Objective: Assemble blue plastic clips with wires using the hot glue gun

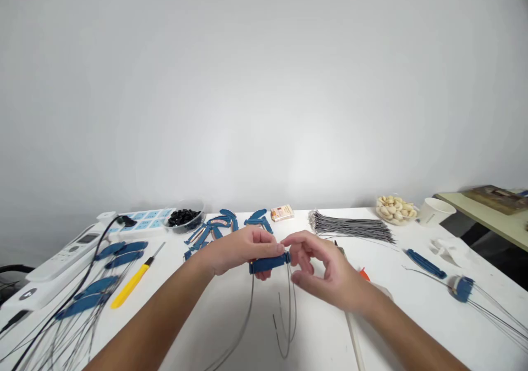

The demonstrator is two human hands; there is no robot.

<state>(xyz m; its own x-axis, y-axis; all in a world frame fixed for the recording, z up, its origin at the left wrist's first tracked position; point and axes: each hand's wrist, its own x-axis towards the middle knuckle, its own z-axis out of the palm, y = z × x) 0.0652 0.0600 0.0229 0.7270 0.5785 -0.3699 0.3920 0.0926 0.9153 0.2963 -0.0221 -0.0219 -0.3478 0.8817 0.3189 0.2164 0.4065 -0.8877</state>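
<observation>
Above the middle of the white table, my left hand (247,248) grips a blue plastic part (269,263) between thumb and fingers. Thin dark wires (289,310) hang in loops from both ends of this part. My right hand (319,263) is at the part's right end, its fingers curled close to a wire there; whether they pinch it is hard to make out. Behind my hands lie several loose blue parts (220,222). More blue parts with wires (93,294) rest at the left.
A yellow-handled screwdriver (132,285), a power strip (148,219) and a bowl of black pieces (184,218) are on the left. Along the back are a small box (282,212), a wire bundle (352,227), a bowl of pale pieces (396,209) and a paper cup (435,211).
</observation>
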